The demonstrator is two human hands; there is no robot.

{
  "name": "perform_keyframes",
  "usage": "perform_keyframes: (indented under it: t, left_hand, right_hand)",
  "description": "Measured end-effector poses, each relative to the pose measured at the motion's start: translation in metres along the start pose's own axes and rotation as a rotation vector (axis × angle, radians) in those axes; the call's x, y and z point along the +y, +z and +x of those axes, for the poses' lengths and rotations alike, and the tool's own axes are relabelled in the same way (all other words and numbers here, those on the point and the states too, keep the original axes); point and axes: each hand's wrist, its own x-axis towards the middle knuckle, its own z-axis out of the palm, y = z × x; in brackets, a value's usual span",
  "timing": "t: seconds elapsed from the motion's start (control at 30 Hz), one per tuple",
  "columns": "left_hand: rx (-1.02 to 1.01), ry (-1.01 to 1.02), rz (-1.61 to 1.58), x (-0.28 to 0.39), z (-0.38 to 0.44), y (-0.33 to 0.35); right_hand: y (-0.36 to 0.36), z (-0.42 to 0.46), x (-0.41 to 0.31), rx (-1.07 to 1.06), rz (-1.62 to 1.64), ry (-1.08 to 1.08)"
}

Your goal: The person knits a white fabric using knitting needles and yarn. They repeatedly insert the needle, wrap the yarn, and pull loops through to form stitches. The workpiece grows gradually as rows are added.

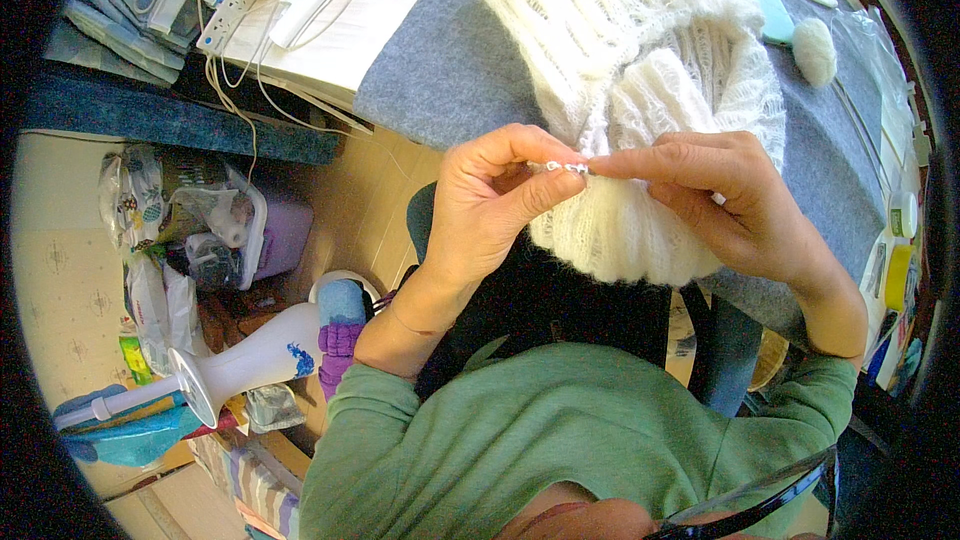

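Note:
A fluffy white knitted garment with open, ribbed stitches lies bunched on a grey felt mat and hangs over its near edge. My left hand pinches a narrow white strip of stitches between thumb and forefinger. The forefinger of my right hand meets the end of that strip. My right fingers curl around what looks like a slim tool; a small pale end shows beneath them, and the rest is hidden.
A white yarn ball and a thin dark rod or cord lie at right, beyond a yellow object. At upper left are a power strip and tangled white cables. A white fan-like stand and a plastic bin occupy the left floor.

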Motion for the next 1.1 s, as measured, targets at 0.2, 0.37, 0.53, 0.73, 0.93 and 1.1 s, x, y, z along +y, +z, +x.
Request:
perform_keyframes:
  t: [0.2,0.37,0.53,0.73,0.93,1.1]
  left_hand:
    - [-0.099,-0.015,0.066,0.006,0.003,-0.006]
    - [-0.151,-0.122,0.281,0.021,0.009,-0.008]
    - [-0.263,-0.134,0.222,0.018,0.011,-0.014]
    - [-0.276,-0.174,0.194,0.017,0.011,-0.016]
    - [-0.251,-0.146,0.237,0.017,0.011,-0.013]
    - [-0.184,-0.217,0.23,0.022,0.011,-0.008]
  right_hand:
    - [-0.001,0.0,0.0,-0.019,0.017,-0.003]
    - [-0.006,0.0,-0.002,-0.078,0.014,0.047]
    - [-0.009,0.001,-0.001,-0.117,0.049,0.078]
    - [-0.01,0.002,0.001,-0.142,0.103,0.089]
    - [-0.004,0.001,0.008,-0.101,0.128,0.03]
    - [0.003,0.001,0.01,-0.025,0.167,0.017]
